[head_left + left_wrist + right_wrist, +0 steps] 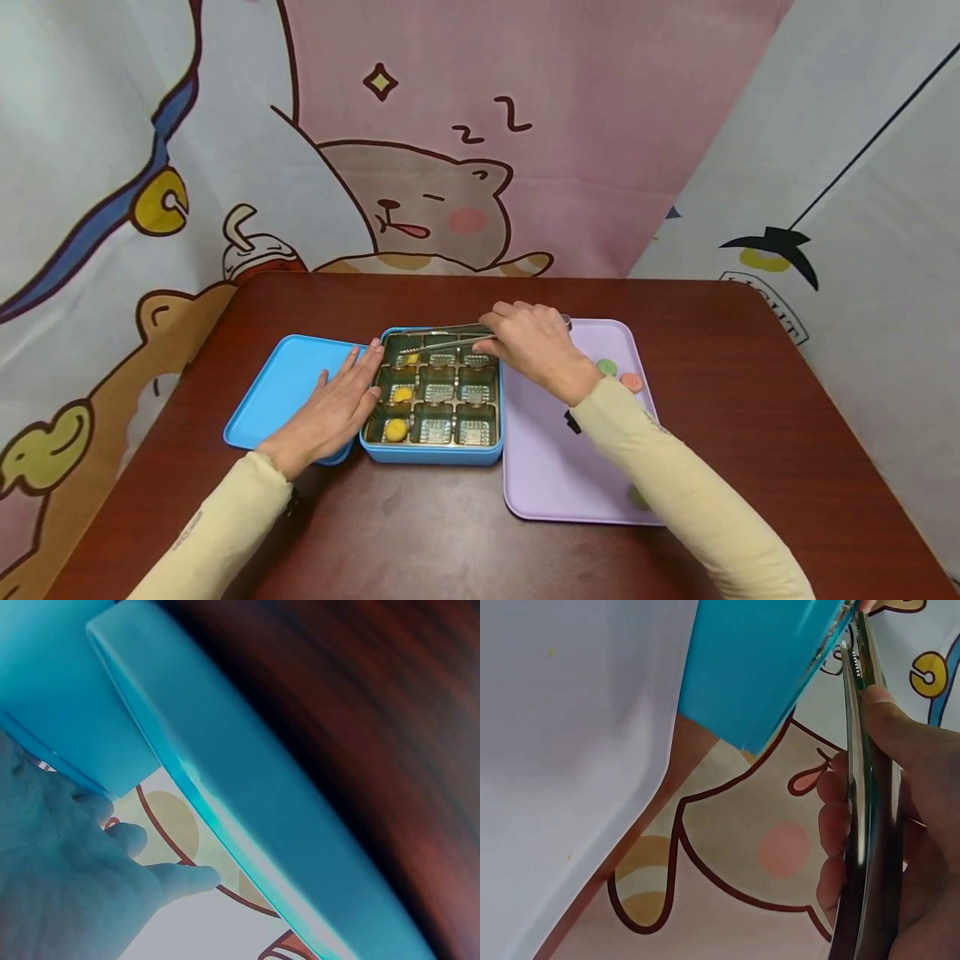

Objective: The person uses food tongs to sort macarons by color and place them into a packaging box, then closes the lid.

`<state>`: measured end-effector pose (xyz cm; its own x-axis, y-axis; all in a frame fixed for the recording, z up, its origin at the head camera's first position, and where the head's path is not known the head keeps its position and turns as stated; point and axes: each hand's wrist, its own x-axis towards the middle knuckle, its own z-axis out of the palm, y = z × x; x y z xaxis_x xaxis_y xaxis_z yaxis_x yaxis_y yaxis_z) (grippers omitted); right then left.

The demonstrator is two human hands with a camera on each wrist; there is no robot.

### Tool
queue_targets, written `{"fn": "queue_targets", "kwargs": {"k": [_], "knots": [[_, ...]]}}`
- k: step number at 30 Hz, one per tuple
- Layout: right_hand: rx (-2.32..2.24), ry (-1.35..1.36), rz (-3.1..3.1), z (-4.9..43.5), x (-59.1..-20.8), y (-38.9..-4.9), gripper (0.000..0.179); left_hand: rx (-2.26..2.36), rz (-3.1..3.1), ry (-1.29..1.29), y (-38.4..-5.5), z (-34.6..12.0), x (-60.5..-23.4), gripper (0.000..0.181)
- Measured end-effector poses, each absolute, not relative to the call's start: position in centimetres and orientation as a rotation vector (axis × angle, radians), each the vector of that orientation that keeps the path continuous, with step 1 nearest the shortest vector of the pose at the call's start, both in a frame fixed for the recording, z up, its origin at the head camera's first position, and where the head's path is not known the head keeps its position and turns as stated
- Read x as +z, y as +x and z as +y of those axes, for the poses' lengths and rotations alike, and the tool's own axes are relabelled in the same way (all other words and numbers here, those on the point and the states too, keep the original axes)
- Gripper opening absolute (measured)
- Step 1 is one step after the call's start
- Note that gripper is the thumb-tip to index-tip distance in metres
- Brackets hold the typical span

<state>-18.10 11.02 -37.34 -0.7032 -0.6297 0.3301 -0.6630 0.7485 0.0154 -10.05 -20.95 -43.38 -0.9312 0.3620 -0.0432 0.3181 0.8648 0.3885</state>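
My right hand point(534, 346) grips a pair of metal tongs point(866, 825) over the far side of a blue box point(435, 455). The tong tips reach into the box's far-left compartment, close to a small yellow piece point(412, 358). Inside the box sits a gold divided tray point(455, 407); its left column also holds a yellow piece point(402, 394) in the middle and a round yellow piece point(396, 430) in front. My left hand point(339, 405), fingers extended, rests against the box's left edge, partly over a blue lid point(281, 383).
A lilac tray point(558, 483) adjoins the box's right side. On it lie a green piece point(607, 367), a pinkish-orange piece point(632, 382) and another green piece point(638, 498), partly behind the right sleeve. The brown table point(420, 533) backs onto a printed cloth point(585, 108).
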Motion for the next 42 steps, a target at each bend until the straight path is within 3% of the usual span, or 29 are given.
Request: {"fn": "queue_targets", "kwargs": {"k": [22,29,42], "knots": [[0.384,0.793,-2.567,22.0,-36.0,-13.2,0.050,0.591,2.888,0.504,-10.1,-20.9,-43.7,0.064],[0.416,0.695,-2.586,25.0,-37.4,-11.5,0.038,0.596,2.888,0.515,-10.0,-21.3,-43.4,0.063],[0.403,0.501,-2.670,29.4,-38.8,-9.9,0.043,0.592,2.890,0.550,-10.2,-20.9,-43.2,0.064]]}}
